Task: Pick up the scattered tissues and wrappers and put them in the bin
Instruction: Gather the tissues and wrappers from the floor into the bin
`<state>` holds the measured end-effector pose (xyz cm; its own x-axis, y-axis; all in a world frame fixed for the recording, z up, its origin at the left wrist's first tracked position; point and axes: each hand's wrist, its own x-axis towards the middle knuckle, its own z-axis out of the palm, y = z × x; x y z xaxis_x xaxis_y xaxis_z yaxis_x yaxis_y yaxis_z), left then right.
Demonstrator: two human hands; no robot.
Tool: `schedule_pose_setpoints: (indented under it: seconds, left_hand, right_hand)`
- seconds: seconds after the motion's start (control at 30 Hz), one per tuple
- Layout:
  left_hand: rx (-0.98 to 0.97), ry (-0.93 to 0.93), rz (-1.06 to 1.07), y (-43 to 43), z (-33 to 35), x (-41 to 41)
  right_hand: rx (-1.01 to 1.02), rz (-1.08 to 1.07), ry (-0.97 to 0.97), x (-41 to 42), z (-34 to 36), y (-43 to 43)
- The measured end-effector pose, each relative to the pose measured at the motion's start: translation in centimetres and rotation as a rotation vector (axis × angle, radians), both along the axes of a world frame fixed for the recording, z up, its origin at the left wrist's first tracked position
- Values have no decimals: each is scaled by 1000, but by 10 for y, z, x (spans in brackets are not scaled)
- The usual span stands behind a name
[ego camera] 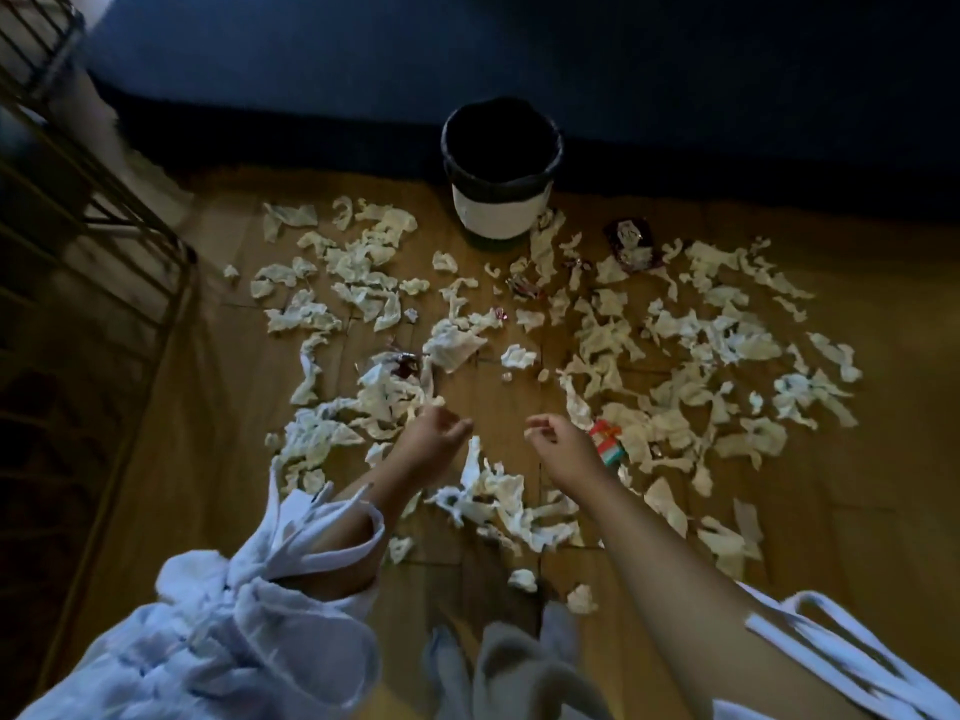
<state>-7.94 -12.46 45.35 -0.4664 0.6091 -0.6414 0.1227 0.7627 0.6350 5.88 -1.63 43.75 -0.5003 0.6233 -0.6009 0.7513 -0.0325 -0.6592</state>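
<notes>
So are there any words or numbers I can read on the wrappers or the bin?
None can be read.
dark red wrapper: white print, too blurred to read.
red and teal packet: too small and blurred to read.
bin: no lettering shows on its white wall.

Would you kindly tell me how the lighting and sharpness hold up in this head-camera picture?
Head view: dim overall, the area behind the bin nearly black; the pale tissues stand out against the wooden floor; bars of the metal rack lean at the left edge, wide-angle distortion; left hand and right hand look soft, the sleeve blurred.
</notes>
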Motion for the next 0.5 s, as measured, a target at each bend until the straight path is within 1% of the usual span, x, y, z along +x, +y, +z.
schedule_pose_setpoints:
  seconds: [0.17,0.27,0.37,0.5]
  left_hand:
    - [-47,0,-84,-31,-35,48]
    - [-69,29,-89,-47,-66,74]
    - [-48,28,-87,-55,-93,100]
    - [27,4,-78,-58,-131,136]
  right_hand:
    - [-35,-109,-16,52,-35,-25]
    - [-40,-111,-16,82,-60,-39]
    - [-34,-99,-21,109,-86,-49]
    - [-24,-111,-19,141,-130,-58]
